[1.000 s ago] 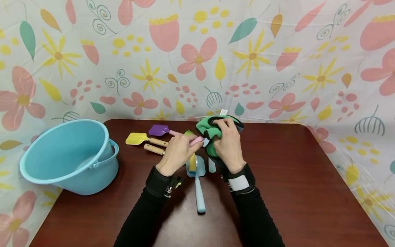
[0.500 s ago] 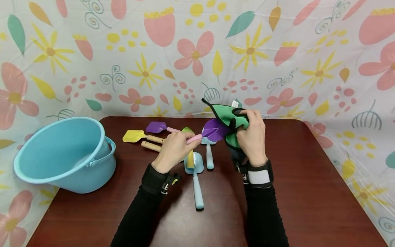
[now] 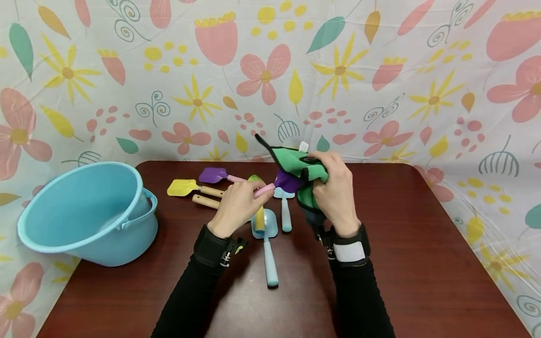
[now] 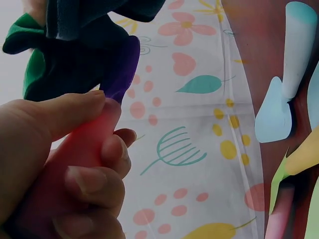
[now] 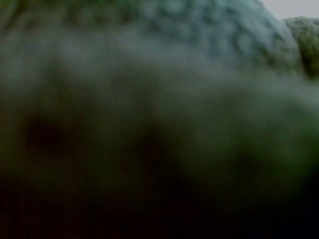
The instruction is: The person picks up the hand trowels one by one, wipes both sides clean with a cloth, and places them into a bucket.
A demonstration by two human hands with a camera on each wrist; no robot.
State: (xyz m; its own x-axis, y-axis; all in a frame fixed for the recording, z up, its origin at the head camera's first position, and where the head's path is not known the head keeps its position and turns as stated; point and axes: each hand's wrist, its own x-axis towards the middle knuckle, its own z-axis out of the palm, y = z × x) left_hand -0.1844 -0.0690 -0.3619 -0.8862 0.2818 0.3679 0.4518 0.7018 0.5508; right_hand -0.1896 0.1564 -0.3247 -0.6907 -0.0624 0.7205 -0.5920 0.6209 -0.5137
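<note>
My left hand (image 3: 236, 204) grips the pink handle of a toy shovel (image 3: 287, 180), thumb along it and fingers curled around in the left wrist view. Its purple blade (image 4: 124, 69) points right, raised over the table, its far part hidden by a green cloth (image 3: 291, 159) with black edging. Bunched in my right hand (image 3: 338, 192), that cloth touches the blade, and one corner sticks up to the left. Blurred, dark fabric fills most of the right wrist view, so the fingers cannot be seen there.
A light blue bucket (image 3: 139, 239) stands at the table's left. Between it and my left hand lie a yellow shovel (image 3: 182, 187), a second purple shovel (image 3: 213, 175) and a wooden handle (image 3: 205, 202). Light blue shovels (image 3: 270, 263) and a yellow-handled tool (image 3: 259, 220) lie around the middle.
The cloth, first over the blade, slid right with my right hand and bared the purple blade. It has since come back left and covers part of it. My left hand keeps its hold.
</note>
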